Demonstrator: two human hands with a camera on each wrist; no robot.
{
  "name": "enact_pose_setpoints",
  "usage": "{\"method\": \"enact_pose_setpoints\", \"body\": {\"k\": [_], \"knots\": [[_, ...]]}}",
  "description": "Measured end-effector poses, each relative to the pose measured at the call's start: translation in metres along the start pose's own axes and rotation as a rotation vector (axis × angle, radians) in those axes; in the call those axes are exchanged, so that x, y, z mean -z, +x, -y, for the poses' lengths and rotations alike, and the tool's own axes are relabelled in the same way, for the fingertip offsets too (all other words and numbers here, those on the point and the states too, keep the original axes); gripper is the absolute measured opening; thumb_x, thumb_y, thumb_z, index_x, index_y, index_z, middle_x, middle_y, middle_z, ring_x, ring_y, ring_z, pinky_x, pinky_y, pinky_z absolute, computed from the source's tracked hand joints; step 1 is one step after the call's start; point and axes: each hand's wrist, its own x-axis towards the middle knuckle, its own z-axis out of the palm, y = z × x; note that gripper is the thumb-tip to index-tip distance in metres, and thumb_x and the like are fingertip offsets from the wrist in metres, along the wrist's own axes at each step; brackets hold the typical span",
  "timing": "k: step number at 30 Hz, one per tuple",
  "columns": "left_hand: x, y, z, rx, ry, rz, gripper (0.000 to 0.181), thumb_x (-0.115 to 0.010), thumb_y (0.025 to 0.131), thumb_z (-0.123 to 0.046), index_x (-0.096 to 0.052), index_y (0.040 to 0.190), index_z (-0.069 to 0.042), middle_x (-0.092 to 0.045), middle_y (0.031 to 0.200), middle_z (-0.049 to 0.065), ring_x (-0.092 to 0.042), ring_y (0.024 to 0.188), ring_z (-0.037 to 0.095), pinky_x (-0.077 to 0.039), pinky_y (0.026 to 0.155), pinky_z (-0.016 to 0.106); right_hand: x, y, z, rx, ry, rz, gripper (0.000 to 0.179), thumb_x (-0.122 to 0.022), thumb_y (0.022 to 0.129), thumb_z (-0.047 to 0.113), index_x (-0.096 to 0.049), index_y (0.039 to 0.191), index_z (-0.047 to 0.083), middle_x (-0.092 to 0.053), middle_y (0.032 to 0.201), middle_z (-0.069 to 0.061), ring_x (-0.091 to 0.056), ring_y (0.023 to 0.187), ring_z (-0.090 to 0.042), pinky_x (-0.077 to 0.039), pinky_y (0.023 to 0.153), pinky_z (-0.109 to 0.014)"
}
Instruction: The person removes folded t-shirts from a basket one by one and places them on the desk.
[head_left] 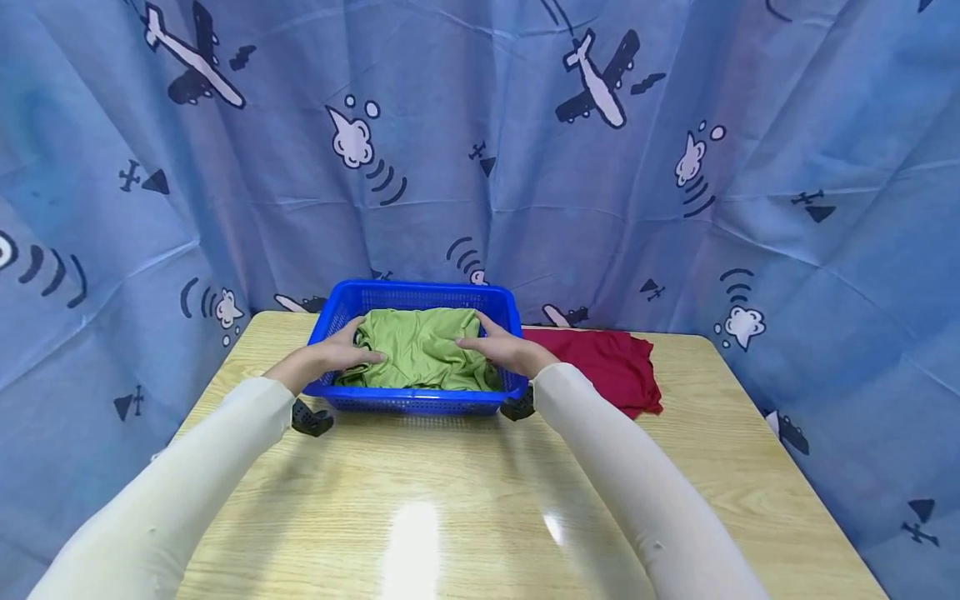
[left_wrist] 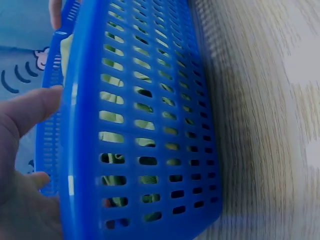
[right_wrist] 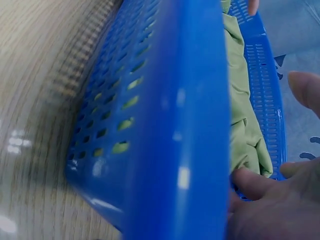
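Green cloth (head_left: 420,346) already lies in the basket (head_left: 420,402); red cloth (head_left: 613,364) is still outside, on the surface (head_left: 480,475). Left hand (head_left: 337,352) and right hand (head_left: 508,348) flank the former, relaxed, gripping nothing.

On the surface (head_left: 487,492), near its back edge, stands a basket (head_left: 416,402) with one cloth (head_left: 423,346) inside. A second cloth (head_left: 611,362) lies just to the basket's right; a curtain (head_left: 450,175) hangs behind.
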Motion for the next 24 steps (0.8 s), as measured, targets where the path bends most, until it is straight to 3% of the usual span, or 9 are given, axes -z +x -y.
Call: {"method": "enact_pose_setpoints", "body": {"k": [1, 2, 5, 12, 20, 24], "knots": [[0.0, 0.0, -0.001, -0.012, 0.002, 0.004, 0.097, -0.061, 0.1, -0.035, 0.01, 0.163, -0.014, -0.011, 0.166, 0.031, -0.027, 0.148, 0.049, -0.031, 0.118, 0.062, 0.0, 0.0, 0.001, 0.005, -0.012, -0.003, 0.09, -0.059, 0.101, 0.038, 0.004, 0.164, 0.028, 0.005, 0.173, -0.005, -0.003, 0.16, -0.031, -0.017, 0.127, -0.058], [-0.001, 0.001, -0.002, -0.024, 0.004, 0.007, 0.097, -0.061, 0.1, -0.035, 0.01, 0.163, -0.014, -0.011, 0.166, 0.032, -0.019, 0.152, 0.05, -0.025, 0.121, 0.065, 0.0, 0.0, 0.001, 0.008, -0.023, -0.009, 0.091, -0.06, 0.1, 0.039, 0.004, 0.164, 0.028, 0.005, 0.173, -0.004, -0.002, 0.16, -0.031, -0.015, 0.127, -0.058], [-0.002, 0.003, -0.003, -0.054, -0.003, 0.009, 0.097, -0.062, 0.1, -0.034, 0.009, 0.163, -0.017, -0.019, 0.162, 0.035, -0.024, 0.15, 0.051, -0.027, 0.119, 0.066, 0.0, 0.0, 0.001, 0.016, -0.025, -0.009, 0.092, -0.062, 0.099, 0.039, 0.003, 0.164, 0.028, 0.006, 0.173, -0.004, -0.001, 0.16, -0.031, -0.013, 0.128, -0.058], [-0.004, 0.009, -0.003, -0.105, -0.033, 0.009, 0.095, -0.062, 0.1, -0.032, 0.007, 0.164, -0.02, -0.02, 0.163, 0.033, -0.025, 0.15, 0.05, -0.029, 0.118, 0.067, 0.001, 0.0, 0.002, 0.024, -0.048, 0.014, 0.094, -0.064, 0.098, 0.038, 0.003, 0.164, 0.028, 0.0, 0.173, -0.009, -0.01, 0.159, -0.035, -0.015, 0.127, -0.057], [-0.007, 0.017, -0.004, -0.142, -0.039, 0.018, 0.097, -0.063, 0.099, -0.031, 0.008, 0.164, -0.022, -0.041, 0.154, 0.032, -0.036, 0.145, 0.049, -0.028, 0.119, 0.066, 0.001, 0.0, 0.001, 0.047, -0.084, 0.004, 0.094, -0.065, 0.097, 0.038, 0.0, 0.164, 0.029, 0.005, 0.173, -0.004, -0.001, 0.16, -0.032, -0.014, 0.127, -0.058], [-0.009, 0.021, -0.003, -0.161, -0.039, -0.007, 0.096, -0.063, 0.098, -0.026, 0.007, 0.164, -0.019, -0.046, 0.151, 0.032, -0.041, 0.143, 0.048, -0.025, 0.12, 0.066, -0.001, 0.003, 0.0, 0.066, -0.106, -0.013, 0.092, -0.065, 0.097, 0.037, -0.003, 0.164, 0.029, -0.005, 0.172, -0.01, -0.009, 0.159, -0.034, -0.019, 0.126, -0.06]]}}
